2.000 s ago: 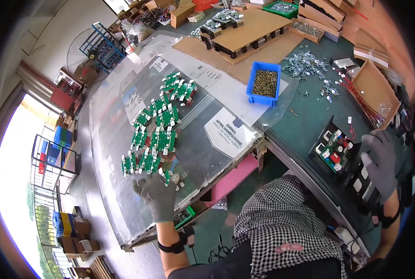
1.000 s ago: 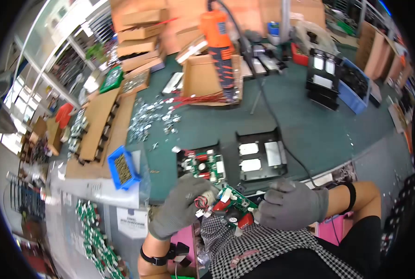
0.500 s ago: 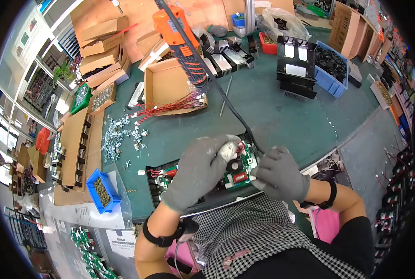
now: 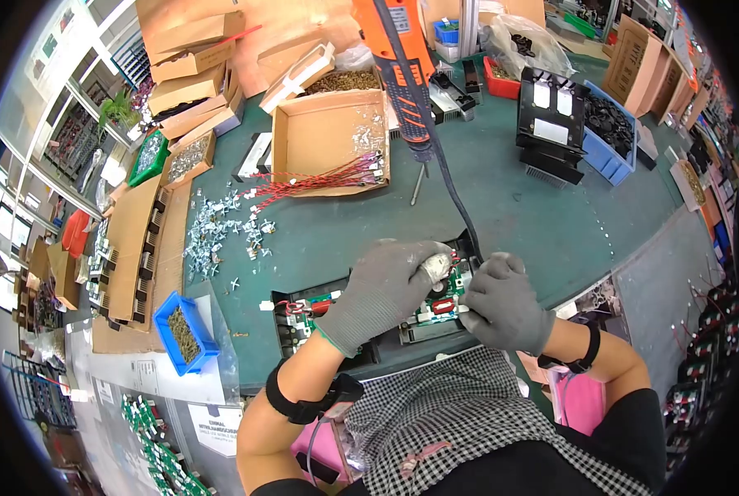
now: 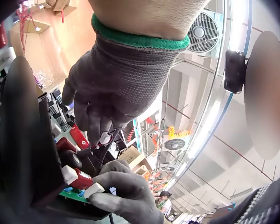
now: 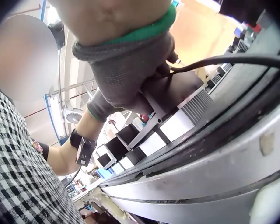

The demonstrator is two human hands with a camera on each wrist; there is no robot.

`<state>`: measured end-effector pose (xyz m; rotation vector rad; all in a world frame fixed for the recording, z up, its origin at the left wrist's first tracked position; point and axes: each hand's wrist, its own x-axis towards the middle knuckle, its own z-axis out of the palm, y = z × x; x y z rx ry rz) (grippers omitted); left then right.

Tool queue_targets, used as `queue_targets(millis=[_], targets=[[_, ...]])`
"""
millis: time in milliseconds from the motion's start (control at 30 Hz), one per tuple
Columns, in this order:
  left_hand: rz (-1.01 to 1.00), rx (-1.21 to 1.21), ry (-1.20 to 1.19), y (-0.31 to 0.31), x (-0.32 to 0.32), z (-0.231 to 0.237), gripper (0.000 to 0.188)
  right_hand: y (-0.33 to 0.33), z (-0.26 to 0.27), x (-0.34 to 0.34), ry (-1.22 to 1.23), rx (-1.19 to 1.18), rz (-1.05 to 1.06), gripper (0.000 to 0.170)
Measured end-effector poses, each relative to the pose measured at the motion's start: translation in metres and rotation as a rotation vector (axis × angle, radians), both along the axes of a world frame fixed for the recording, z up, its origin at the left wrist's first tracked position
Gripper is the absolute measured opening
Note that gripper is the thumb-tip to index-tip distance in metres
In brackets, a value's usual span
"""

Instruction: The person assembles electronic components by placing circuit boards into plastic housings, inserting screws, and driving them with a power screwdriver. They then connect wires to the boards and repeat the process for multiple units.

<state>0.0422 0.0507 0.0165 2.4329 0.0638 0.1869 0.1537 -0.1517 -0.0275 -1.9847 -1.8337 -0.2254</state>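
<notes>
Both hands wear grey gloves. A green circuit board (image 4: pixel 442 306) with red and black parts sits low in a black metal housing (image 4: pixel 435 333) at the front of the table. My left hand (image 4: pixel 394 285) reaches over it from the left, fingertips gripping at its far side and partly hiding it. At the right edge, my right hand (image 4: pixel 506 306) holds the board; in the left wrist view its thumb and finger pinch beside a white block (image 5: pixel 93 190). A second board (image 4: pixel 315 306), with red wires, lies in another housing to the left, partly under the left forearm.
An orange power screwdriver (image 4: pixel 398 74) hangs above the table, its black cable (image 4: pixel 456 194) running down beside the right hand. Behind are a cardboard box (image 4: pixel 328 136) with red wires and scattered metal clips (image 4: pixel 220 231). A blue bin (image 4: pixel 186 331) of screws stands left, stacked housings (image 4: pixel 551 124) back right.
The view swung from the side table with loose boards to the main table. The left hand brought a board over; both hands lowered it into the right-hand housing.
</notes>
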Motion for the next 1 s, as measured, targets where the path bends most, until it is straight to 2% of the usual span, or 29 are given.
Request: queue_targets(millis=[100,167,200,233,267,300,333,400,467,533,567,600,633,667,700,733,800,867,900,967,1000], targets=[[0.067,0.092,-0.097,0.007,-0.018,0.011,0.032,0.002,0.029,0.005,0.01,-0.165,0.036,0.019],[0.215,0.147,-0.388,0.025,-0.047,0.031,0.031,0.005,0.063,0.016,0.064,0.064,-0.015,0.024],[0.35,0.013,-0.412,0.034,-0.067,0.042,0.031,0.012,0.075,0.024,0.093,0.178,-0.038,0.026],[0.484,-0.123,-0.431,0.045,-0.087,0.049,0.031,0.024,0.08,0.036,0.249,0.302,-0.074,0.034],[0.58,-0.271,-0.549,0.059,-0.103,0.048,0.031,0.039,0.084,0.048,0.41,0.423,-0.11,0.043],[0.717,-0.248,-0.578,0.072,-0.119,0.05,0.031,0.062,0.09,0.056,0.435,0.48,-0.088,0.052],[0.823,-0.339,-0.647,0.079,-0.132,0.046,0.029,0.089,0.094,0.06,0.465,0.54,-0.06,0.063],[0.928,-0.315,-0.662,0.107,-0.16,0.025,0.035,0.145,0.087,0.058,0.631,0.554,-0.035,0.08],[1.023,-0.309,-0.547,0.119,-0.182,0.007,0.035,0.175,0.084,0.054,0.61,0.53,0.0,0.08],[1.013,-0.206,-0.382,0.135,-0.199,-0.017,0.03,0.19,0.091,0.042,0.662,0.546,0.039,0.077],[1.015,-0.214,-0.335,0.138,-0.203,-0.031,0.027,0.186,0.095,0.035,0.561,0.506,-0.067,0.067],[1.012,-0.222,-0.289,0.138,-0.205,-0.04,0.023,0.178,0.096,0.041,0.611,0.505,-0.038,0.064],[1.014,-0.077,-0.151,0.139,-0.205,-0.043,0.021,0.169,0.098,0.046,0.661,0.502,-0.013,0.062],[1.01,0.062,-0.012,0.139,-0.206,-0.046,0.019,0.15,0.111,0.033,0.961,0.515,0.066,0.058],[1.0,0.198,0.128,0.139,-0.207,-0.049,0.018,0.128,0.112,0.051,0.935,0.547,0.105,0.059],[0.959,0.279,0.134,0.139,-0.21,-0.053,0.016,0.102,0.128,0.048,0.897,0.524,0.044,0.054],[0.869,0.445,0.142,0.141,-0.213,-0.058,0.012,0.043,0.147,0.063,0.808,0.626,-0.087,0.055],[0.899,0.421,0.122,0.148,-0.215,-0.06,0.011,-0.014,0.169,0.073,0.688,0.769,-0.212,0.061],[0.923,0.43,0.111,0.153,-0.214,-0.058,0.012,-0.03,0.192,0.068,0.543,0.726,-0.187,0.075],[0.939,0.427,0.079,0.166,-0.209,-0.057,0.013,-0.048,0.198,0.049,0.719,0.983,0.01,0.068],[0.93,0.42,0.055,0.178,-0.204,-0.06,0.014,-0.056,0.204,0.04,0.836,0.871,0.283,0.064]])
